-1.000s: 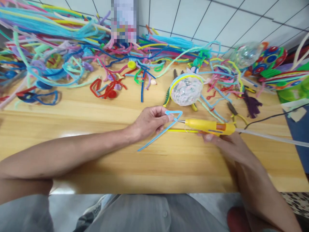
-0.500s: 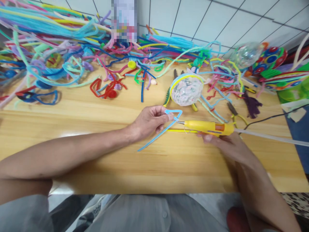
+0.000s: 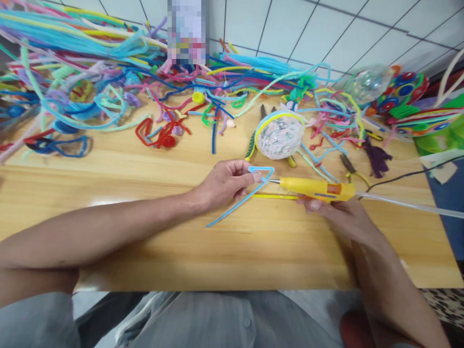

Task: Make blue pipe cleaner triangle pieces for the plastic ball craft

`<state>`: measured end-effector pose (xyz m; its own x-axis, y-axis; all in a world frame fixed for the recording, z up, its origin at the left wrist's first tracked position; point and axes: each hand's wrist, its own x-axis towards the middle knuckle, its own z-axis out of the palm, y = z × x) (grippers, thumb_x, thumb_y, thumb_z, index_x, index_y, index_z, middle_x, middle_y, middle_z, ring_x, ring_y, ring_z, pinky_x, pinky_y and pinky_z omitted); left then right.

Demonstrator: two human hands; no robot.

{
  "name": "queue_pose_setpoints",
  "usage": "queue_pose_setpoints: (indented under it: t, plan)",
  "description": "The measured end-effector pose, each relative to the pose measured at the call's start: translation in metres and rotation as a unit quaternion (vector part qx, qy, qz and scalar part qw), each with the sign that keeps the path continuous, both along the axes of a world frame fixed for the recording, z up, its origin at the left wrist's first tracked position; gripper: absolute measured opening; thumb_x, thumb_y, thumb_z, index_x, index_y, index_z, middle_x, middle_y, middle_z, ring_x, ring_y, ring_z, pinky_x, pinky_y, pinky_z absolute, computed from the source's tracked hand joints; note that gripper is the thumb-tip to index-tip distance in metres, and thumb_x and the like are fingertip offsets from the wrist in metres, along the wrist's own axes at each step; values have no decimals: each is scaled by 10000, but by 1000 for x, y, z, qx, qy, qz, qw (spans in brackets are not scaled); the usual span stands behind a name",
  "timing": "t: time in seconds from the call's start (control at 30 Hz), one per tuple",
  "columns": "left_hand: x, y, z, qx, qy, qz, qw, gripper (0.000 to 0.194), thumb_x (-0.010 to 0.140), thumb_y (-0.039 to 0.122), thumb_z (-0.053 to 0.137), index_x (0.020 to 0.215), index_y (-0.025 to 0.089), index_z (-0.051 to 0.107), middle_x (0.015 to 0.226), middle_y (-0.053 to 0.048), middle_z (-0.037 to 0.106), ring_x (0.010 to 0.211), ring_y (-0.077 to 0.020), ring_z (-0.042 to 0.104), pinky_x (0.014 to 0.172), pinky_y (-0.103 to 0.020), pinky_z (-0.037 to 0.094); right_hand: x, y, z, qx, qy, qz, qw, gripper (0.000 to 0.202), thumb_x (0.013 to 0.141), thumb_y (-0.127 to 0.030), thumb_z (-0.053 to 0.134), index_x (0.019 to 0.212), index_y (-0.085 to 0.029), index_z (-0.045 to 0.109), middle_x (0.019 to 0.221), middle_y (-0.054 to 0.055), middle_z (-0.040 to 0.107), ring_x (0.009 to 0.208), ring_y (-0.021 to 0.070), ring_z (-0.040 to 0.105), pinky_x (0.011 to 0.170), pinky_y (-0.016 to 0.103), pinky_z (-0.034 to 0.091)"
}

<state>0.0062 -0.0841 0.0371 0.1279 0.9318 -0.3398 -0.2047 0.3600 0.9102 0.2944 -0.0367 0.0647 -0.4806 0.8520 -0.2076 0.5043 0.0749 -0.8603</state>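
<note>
Between the thumb and fingers of my left hand is a light blue pipe cleaner, bent into a small triangle with a long tail slanting down to the left. My right hand is wrapped round a yellow hot glue gun. Its metal nozzle points left, at or very near the crossing of the blue pipe cleaner. A clear glue stick sticks out of the gun's back. Under the nozzle, a yellow pipe cleaner lies between the two hands.
Behind my hands sits a whitish ball with a yellow and blue band, over green-handled pliers. Small yellow-handled pliers lie at right beside a black cord. Heaps of coloured pipe cleaners line the wall.
The glue gun has shifted slightly to the right, its nozzle drawing back a little along the blue pipe cleaner. My left hand has barely moved.
</note>
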Motion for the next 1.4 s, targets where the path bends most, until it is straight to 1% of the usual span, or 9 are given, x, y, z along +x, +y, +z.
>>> queue_pose_setpoints:
  t: [0.07,0.23,0.4,0.6,0.8,0.93,1.03,1.13,1.4]
  plan:
    - [0,0,0,-1,-8,5,1000,278,814,330,834,749,163,622,501,63,550,424,-53,456,416,-172,361,1,-1,0,10,-2,5,1000,422,824,-656,769,746,-242,732,747,44,764,802,264,767,764,407,672]
    - [0,0,2,-7,-36,23,999,347,743,374,890,742,167,611,506,66,546,429,-59,468,404,-177,368,5,-1,-3,31,-3,16,999,383,852,-644,748,856,-262,776,842,38,790,908,291,779,858,447,666]
    - [0,0,3,-14,-39,26,999,307,778,348,861,749,167,615,506,62,548,429,-56,467,407,-174,365,8,-2,-5,48,-10,60,997,339,914,-587,711,990,-275,818,984,44,815,960,278,776,925,436,649]
    - [1,1,1,-10,-44,25,999,335,731,356,890,752,167,614,517,63,548,433,-61,470,395,-178,369,10,-2,-10,71,-16,77,994,339,957,-538,685,1112,-267,818,1060,59,814,970,273,772,865,395,650]
    - [0,1,1,-2,-29,19,999,347,739,384,881,748,164,613,501,62,547,429,-56,459,409,-176,361,12,-1,-13,102,-24,76,992,304,963,-538,681,1075,-290,818,1024,46,813,933,271,769,831,394,646]
    - [0,0,3,-3,-22,16,1000,353,737,405,882,753,167,622,503,65,548,428,-57,462,415,-181,358,11,-1,-13,89,-23,68,993,290,966,-527,683,1058,-284,809,1029,46,817,936,276,773,835,397,647]
    - [1,0,4,-9,-18,24,1000,340,743,387,872,740,168,612,496,66,544,421,-55,452,414,-180,342,12,-2,-14,72,-19,82,994,308,972,-533,669,1084,-280,805,1023,49,814,934,287,769,826,401,644]
    - [1,0,4,-7,-17,19,1000,317,761,360,852,726,168,602,499,62,546,423,-55,455,415,-179,339,14,-2,-16,79,-19,74,994,290,975,-525,669,1088,-292,801,1018,43,807,934,285,762,824,400,638]
    - [0,1,3,-4,-21,14,1000,295,781,337,845,736,163,611,494,60,558,419,-54,457,411,-172,358,9,-2,-13,104,-22,71,992,312,969,-555,665,996,-273,795,936,42,778,842,257,736,731,367,623]
